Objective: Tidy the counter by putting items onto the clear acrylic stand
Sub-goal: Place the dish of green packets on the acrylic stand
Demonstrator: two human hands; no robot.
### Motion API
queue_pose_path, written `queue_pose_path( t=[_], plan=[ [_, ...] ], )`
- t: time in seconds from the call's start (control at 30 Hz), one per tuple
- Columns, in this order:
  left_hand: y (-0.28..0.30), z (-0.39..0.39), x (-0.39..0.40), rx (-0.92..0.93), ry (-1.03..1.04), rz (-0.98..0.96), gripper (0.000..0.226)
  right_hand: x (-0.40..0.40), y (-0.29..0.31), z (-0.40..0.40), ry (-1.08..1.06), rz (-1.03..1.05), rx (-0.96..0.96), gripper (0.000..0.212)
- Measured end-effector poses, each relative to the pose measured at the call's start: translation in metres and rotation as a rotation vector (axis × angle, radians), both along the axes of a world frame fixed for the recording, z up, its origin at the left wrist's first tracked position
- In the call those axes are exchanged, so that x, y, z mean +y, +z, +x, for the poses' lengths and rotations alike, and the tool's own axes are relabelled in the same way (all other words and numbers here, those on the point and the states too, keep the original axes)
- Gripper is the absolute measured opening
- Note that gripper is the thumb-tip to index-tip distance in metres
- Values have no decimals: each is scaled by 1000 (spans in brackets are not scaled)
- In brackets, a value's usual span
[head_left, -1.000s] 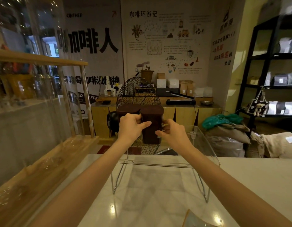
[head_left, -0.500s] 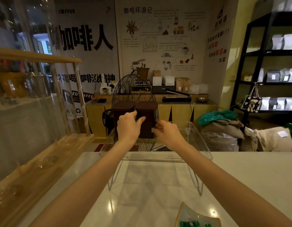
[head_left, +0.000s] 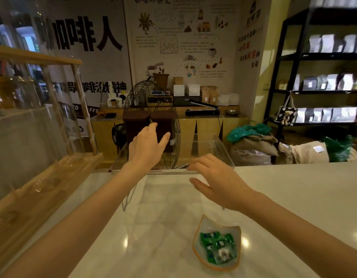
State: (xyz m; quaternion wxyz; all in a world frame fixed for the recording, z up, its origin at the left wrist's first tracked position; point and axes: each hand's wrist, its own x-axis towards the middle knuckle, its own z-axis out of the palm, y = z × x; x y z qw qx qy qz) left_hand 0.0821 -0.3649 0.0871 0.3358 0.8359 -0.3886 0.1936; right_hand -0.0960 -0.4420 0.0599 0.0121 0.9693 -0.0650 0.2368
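Released, both brown canisters [head_left: 151, 130] stand upright on stand [head_left: 219, 149].

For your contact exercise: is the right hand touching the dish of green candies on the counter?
Apart. The head view shows the right hand open above the counter, with bare white surface between it and the dish nearer the camera.

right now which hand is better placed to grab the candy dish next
Right. The right hand is open and free above the counter, nearer the candy dish on that side. The left hand is farther off, up by the two dark brown containers on the clear acrylic stand.
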Motion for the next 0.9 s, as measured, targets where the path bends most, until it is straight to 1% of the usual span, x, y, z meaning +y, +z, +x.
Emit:
queue_pose_path(
  t=[0.07, 0.13, 0.23, 0.3, 0.4, 0.53, 0.63, 0.67, 0.73, 0.8, 0.9],
  plan=[
    [-4, -17, 9, -87, -58, 21, 53, 3, -9, -23, 1, -60, 0, 31],
    [-12, -35, 20, -171, -137, 31, 51, 1, -20, -43, -9, -90, 51, 29],
    [-33, -58, 36, -287, -243, 76, 51, -3, -39, -66, -53, -62, 125, 29],
    [-54, -68, 45, -379, -320, 152, 51, -6, -53, -76, -94, -20, 152, 32],
    [-90, -80, 55, -421, -427, 303, 50, -7, -70, -84, -149, 63, 175, 33],
    [-127, -91, 65, -426, -488, 404, 56, -4, -82, -87, -235, 195, 245, 38],
    [-139, -98, 71, -271, -500, 350, 61, -2, -90, -85, -269, 245, 285, 37],
    [-140, -102, 72, -192, -503, 329, 64, -2, -92, -85, -272, 256, 280, 35],
    [-140, -107, 74, 22, -487, 330, 66, -2, -94, -85, -273, 315, 242, 33],
    [-138, -113, 76, 219, -489, 317, 55, -2, -96, -85, -264, 385, 200, 31],
    [-135, -119, 76, 564, -517, 197, 28, -2, -96, -83, -274, 467, 171, 30]
  ],
)
